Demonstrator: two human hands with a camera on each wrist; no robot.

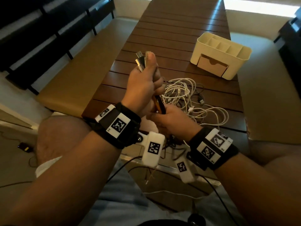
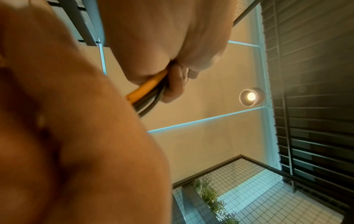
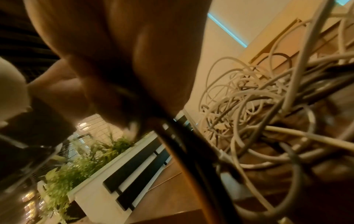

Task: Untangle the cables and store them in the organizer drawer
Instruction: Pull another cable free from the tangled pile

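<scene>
We hold a bundle of cable ends (image 1: 141,61) in our left hand (image 1: 143,85), the grip curled tight around them, thumb up along the metal USB plugs that stick out above the fist. Below that fist the same strands, one orange (image 1: 158,103) among dark ones, run down into our right hand (image 1: 172,121), whose fingers are curled round them just beneath. In the left wrist view the orange strand (image 2: 147,87) and grey ones pass between the two hands.

Just beyond the hands the rest of the cables (image 1: 184,93) lie in a loose white and dark tangle on the surface (image 1: 171,30), a long brown top of wooden slats. Some loops trail toward its near edge. In the right wrist view the tangle (image 3: 249,106) fills the right side.

Farther back, to the right and well apart from the tangle, stands the cream organizer (image 1: 223,51), with open compartments on top and its brown drawer (image 1: 211,65) in front, only a little way out.

Tan cushioned benches (image 1: 68,82) flank the surface. A dark slatted structure (image 1: 40,30) stands on the left. The wrist views show a ceiling lamp (image 2: 251,96) and a white planter with green plants (image 3: 76,166).
</scene>
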